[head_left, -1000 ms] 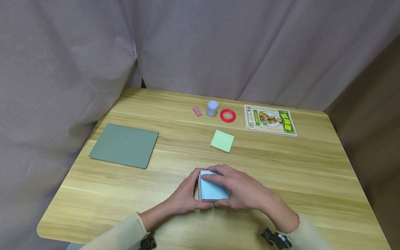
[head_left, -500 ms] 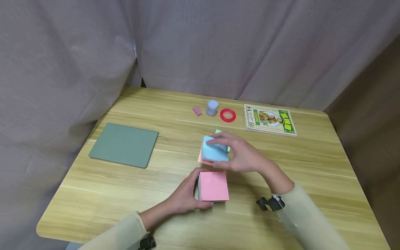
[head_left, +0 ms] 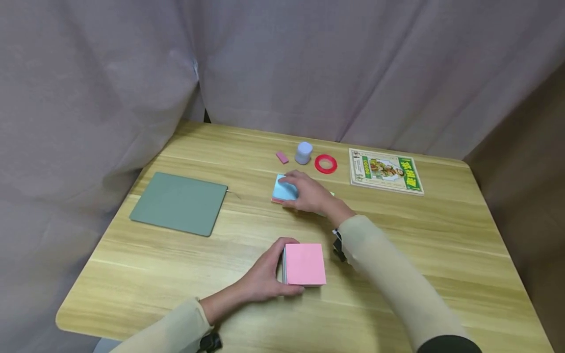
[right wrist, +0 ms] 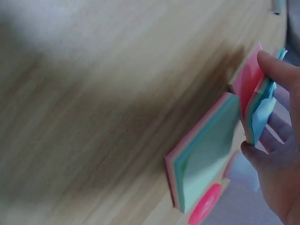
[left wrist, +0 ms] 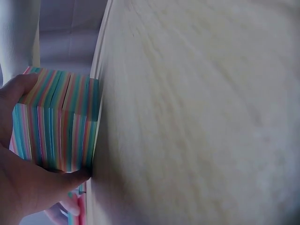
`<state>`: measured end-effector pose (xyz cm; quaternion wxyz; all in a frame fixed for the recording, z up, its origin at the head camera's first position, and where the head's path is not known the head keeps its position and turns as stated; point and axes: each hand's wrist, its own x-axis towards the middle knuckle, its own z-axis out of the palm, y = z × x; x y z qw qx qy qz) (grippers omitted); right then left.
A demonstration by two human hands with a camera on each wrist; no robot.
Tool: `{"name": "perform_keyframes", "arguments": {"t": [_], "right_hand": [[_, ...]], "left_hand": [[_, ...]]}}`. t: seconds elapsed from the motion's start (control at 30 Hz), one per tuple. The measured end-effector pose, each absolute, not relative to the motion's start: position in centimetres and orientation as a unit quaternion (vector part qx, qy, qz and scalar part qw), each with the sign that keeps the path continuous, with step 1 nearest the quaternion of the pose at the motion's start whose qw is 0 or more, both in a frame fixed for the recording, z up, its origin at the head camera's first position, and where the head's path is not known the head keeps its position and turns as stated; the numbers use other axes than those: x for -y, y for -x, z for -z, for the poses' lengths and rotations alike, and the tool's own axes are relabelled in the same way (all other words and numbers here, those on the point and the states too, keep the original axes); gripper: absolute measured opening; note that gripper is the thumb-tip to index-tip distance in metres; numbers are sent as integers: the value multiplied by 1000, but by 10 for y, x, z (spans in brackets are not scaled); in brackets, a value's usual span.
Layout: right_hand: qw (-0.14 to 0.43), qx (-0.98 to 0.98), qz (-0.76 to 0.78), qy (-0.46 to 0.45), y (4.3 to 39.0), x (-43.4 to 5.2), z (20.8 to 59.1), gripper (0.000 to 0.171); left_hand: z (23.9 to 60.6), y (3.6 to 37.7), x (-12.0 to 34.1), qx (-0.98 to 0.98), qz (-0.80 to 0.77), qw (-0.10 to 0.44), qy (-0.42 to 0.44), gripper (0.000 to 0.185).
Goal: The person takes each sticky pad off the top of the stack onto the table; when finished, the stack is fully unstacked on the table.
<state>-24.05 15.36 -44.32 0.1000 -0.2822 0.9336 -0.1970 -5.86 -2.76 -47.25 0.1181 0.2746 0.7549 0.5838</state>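
Note:
My left hand [head_left: 267, 274] grips the left side of a tall stack of sticky notes [head_left: 305, 264], thumb at the near side and fingers at the far side. Its top is pink, and the left wrist view shows many coloured layers along the sides of the stack [left wrist: 56, 126]. Farther out, my right hand [head_left: 309, 193] pinches a thinner sticky note pad [head_left: 282, 190], blue on top with pink beneath, its sheets bent and fanned in the right wrist view. Right beside it lies a green-topped sticky note pad [right wrist: 211, 145], mostly hidden by my right hand in the head view.
Along the back of the wooden table [head_left: 176, 274] are a pink eraser [head_left: 282, 157], a small lavender container [head_left: 303, 153], a red tape ring [head_left: 325, 163] and an illustrated book [head_left: 386, 171]. A green notebook [head_left: 180, 203] lies at left. Grey curtains [head_left: 273, 68] hang behind.
My right hand has lifted the blue-topped pad off the stack and carried it forward and left, beside the green-topped pad. The stack now shows pink on top. My left hand has stayed on it.

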Motion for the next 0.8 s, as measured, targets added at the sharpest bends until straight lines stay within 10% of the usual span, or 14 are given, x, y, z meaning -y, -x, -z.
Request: {"name": "perform_keyframes", "arguments": {"t": [0.8], "right_hand": [[121, -934, 191, 277, 231, -155, 424, 69]], "left_hand": [[471, 59, 27, -757, -580, 126, -275, 85]]}}
